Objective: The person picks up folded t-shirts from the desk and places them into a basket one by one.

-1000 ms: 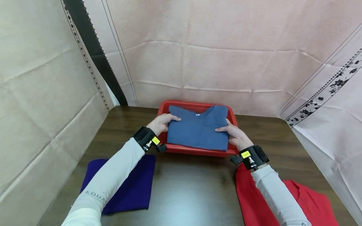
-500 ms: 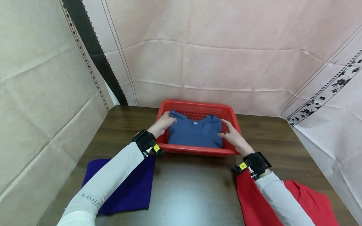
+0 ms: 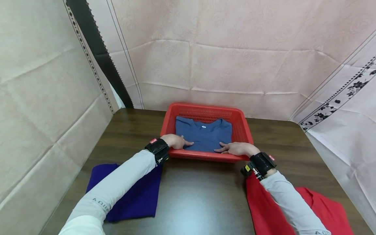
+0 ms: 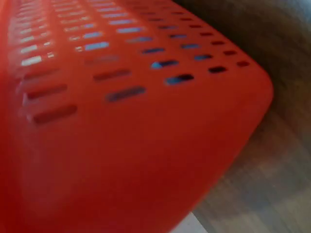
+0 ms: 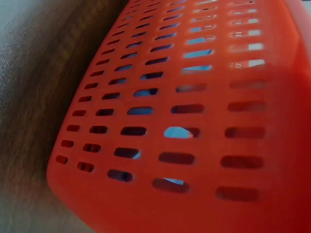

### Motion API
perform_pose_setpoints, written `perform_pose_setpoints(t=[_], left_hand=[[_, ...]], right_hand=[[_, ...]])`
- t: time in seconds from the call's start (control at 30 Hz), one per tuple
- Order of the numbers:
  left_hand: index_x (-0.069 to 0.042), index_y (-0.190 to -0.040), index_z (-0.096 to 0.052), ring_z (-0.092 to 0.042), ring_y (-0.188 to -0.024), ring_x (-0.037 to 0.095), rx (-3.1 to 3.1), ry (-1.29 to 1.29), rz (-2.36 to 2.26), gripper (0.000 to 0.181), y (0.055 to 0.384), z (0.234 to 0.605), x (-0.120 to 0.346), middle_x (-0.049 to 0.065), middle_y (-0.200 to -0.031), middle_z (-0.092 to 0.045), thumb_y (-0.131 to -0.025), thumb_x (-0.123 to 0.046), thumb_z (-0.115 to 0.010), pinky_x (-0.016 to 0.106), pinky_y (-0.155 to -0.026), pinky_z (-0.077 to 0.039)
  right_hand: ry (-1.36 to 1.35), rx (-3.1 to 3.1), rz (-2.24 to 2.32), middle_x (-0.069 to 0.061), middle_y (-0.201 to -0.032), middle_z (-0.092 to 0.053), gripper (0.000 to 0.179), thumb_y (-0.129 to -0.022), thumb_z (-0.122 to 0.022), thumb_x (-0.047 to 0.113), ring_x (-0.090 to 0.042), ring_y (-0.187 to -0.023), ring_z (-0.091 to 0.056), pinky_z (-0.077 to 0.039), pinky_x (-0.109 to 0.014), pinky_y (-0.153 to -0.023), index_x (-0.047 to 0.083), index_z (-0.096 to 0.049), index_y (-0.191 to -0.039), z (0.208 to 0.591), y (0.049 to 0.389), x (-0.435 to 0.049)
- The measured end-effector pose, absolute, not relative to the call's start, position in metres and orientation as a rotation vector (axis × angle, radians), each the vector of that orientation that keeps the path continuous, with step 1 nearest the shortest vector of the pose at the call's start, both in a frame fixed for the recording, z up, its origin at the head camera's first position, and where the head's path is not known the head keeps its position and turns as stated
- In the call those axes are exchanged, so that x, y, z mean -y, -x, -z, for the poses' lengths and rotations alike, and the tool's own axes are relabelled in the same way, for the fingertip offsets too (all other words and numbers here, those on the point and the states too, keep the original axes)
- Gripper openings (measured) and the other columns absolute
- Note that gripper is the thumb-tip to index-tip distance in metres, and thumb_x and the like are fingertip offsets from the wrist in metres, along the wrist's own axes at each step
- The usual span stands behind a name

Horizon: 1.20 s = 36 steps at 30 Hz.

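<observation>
A folded blue T-shirt (image 3: 202, 133) lies inside the red plastic basket (image 3: 205, 156), its neckline toward the back. My left hand (image 3: 174, 141) reaches over the basket's front left corner, fingers pointing inward onto the shirt's near left part. At the front right, my right hand (image 3: 236, 148) lies over the rim, its extended fingers touching the shirt's near right edge. Both wrist views are filled by the slotted outer basket wall (image 4: 146, 121), and the hands are hidden there. Bits of blue show through the slots of the basket (image 5: 170, 213) in the right wrist view.
A folded purple cloth (image 3: 141, 199) lies on the wooden table (image 3: 202, 195) at the left, partly under my left arm. At the right, under my right arm, is a red garment (image 3: 326, 212). A pale cloth backdrop (image 3: 223, 65) rises behind the basket.
The blue T-shirt went down into the basket from above its rim. Both hands let go of its sides and moved toward the basket's front, fingers now on the shirt's near part.
</observation>
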State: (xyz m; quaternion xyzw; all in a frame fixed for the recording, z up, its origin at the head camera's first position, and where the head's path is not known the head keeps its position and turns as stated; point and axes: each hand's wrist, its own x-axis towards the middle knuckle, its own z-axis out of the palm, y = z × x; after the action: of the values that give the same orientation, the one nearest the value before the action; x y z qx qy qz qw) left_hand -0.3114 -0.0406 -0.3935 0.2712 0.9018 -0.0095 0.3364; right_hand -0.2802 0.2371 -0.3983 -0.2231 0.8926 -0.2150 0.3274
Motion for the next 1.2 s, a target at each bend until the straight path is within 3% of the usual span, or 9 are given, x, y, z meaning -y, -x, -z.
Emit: perform_pose_setpoints(t=[0.07,0.17,0.27,0.4,0.57,0.73,0.87,1.0,1.2], left_hand=[[-0.032,-0.146,-0.027,-0.018,-0.137,0.03,-2.387,-0.74,0.012,0.054,0.311,0.393,0.042,0.017,-0.153,-0.02,-0.097,-0.017,-0.042,0.048,-0.11,-0.027],[-0.025,-0.136,-0.048,-0.04,-0.125,0.025,-2.54,-0.817,-0.067,0.043,0.309,0.388,0.046,0.011,-0.141,-0.045,-0.094,-0.025,-0.051,0.045,-0.101,-0.04],[-0.02,-0.113,-0.067,-0.058,-0.09,0.015,-2.809,-0.865,-0.284,0.027,0.299,0.378,0.054,0.002,-0.109,-0.067,-0.09,-0.031,-0.058,0.035,-0.073,-0.052],[-0.019,-0.093,-0.07,-0.048,-0.054,0.01,-3.082,-0.882,-0.63,0.016,0.268,0.362,0.071,-0.004,-0.073,-0.063,-0.089,-0.03,-0.06,0.026,-0.043,-0.037],[-0.02,-0.085,-0.066,-0.036,-0.042,0.009,-3.289,-0.816,-0.734,0.011,0.22,0.356,0.099,-0.007,-0.055,-0.049,-0.089,-0.027,-0.058,0.024,-0.035,-0.024],[-0.023,-0.079,-0.062,-0.033,-0.039,0.01,-3.424,-0.622,-0.634,0.011,0.185,0.371,0.135,-0.008,-0.052,-0.044,-0.087,-0.025,-0.055,0.026,-0.031,-0.024],[-0.023,-0.074,-0.061,-0.036,-0.04,0.013,-3.492,-0.411,-0.552,0.011,0.167,0.395,0.179,-0.007,-0.053,-0.047,-0.084,-0.024,-0.056,0.03,-0.03,-0.027],[-0.018,-0.077,-0.064,-0.046,-0.042,0.02,-3.453,-0.12,-0.514,0.013,0.144,0.42,0.234,0.002,-0.057,-0.057,-0.086,-0.024,-0.056,0.037,-0.031,-0.033],[-0.013,-0.082,-0.058,-0.052,-0.054,0.028,-3.134,0.27,-0.468,0.029,0.106,0.44,0.314,0.011,-0.068,-0.06,-0.09,-0.039,-0.052,0.045,-0.04,-0.039]], right_hand=[[0.586,-2.369,0.554,-0.02,-0.151,-0.023,0.043,-0.093,-0.042,0.01,-0.044,-0.135,-0.015,-0.025,-0.06,-0.106,0.014,-0.049,-0.135,0.398,0.279,-0.237],[0.635,-2.535,0.545,-0.018,-0.139,-0.046,0.036,-0.093,-0.049,0.016,-0.036,-0.125,-0.038,-0.039,-0.054,-0.098,0.013,-0.058,-0.128,0.395,0.277,-0.235],[0.674,-2.8,0.645,-0.01,-0.112,-0.067,0.026,-0.091,-0.056,0.023,-0.021,-0.097,-0.058,-0.051,-0.043,-0.081,0.015,-0.067,-0.113,0.39,0.269,-0.228],[0.743,-3.046,0.944,0.002,-0.08,-0.068,0.017,-0.092,-0.055,0.032,-0.007,-0.066,-0.056,-0.049,-0.03,-0.056,0.02,-0.067,-0.089,0.379,0.243,-0.203],[0.93,-3.192,1.088,0.009,-0.052,-0.046,0.031,-0.093,-0.051,0.041,-0.003,-0.045,-0.036,-0.03,-0.023,-0.041,0.025,-0.054,-0.066,0.376,0.199,-0.159],[1.067,-3.221,0.948,0.012,-0.052,-0.031,0.039,-0.092,-0.049,0.046,-0.001,-0.047,-0.028,-0.024,-0.02,-0.043,0.026,-0.042,-0.059,0.4,0.169,-0.114],[1.148,-3.133,0.722,0.015,-0.058,-0.042,0.038,-0.093,-0.047,0.048,0.003,-0.05,-0.037,-0.033,-0.019,-0.04,0.026,-0.055,-0.063,0.425,0.161,-0.084],[1.143,-2.989,0.634,0.013,-0.071,-0.056,0.032,-0.092,-0.049,0.045,0.003,-0.058,-0.047,-0.04,-0.018,-0.042,0.024,-0.072,-0.084,0.444,0.157,-0.063],[0.967,-2.749,0.846,0.01,-0.071,-0.06,0.033,-0.092,-0.051,0.041,0.004,-0.058,-0.047,-0.04,-0.015,-0.049,0.017,-0.073,-0.099,0.456,0.16,-0.042]])
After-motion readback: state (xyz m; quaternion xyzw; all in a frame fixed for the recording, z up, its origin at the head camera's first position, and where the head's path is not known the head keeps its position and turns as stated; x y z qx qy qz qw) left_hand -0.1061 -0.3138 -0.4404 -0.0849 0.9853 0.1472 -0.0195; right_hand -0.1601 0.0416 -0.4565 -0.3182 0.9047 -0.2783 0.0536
